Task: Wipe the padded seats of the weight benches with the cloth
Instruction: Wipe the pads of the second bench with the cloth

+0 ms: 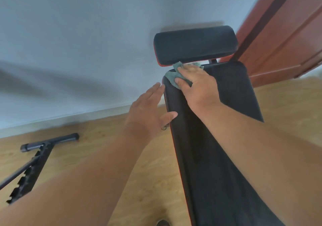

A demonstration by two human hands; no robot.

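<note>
A long black padded bench seat [219, 147] with a red underside runs from the bottom of the view up toward the wall. Beyond its far end sits a separate black head pad [195, 44]. My right hand [198, 84] presses a green cloth [172, 77] flat onto the far left corner of the long pad, just below the gap to the head pad. My left hand [148, 114] has its fingers spread and rests against the left edge of the pad, holding nothing.
A black metal frame part [38, 152] with a toothed adjuster bar lies on the wooden floor [122, 156] at the left. A pale wall [78, 51] stands behind the bench. A red-brown door [285, 34] is at the right.
</note>
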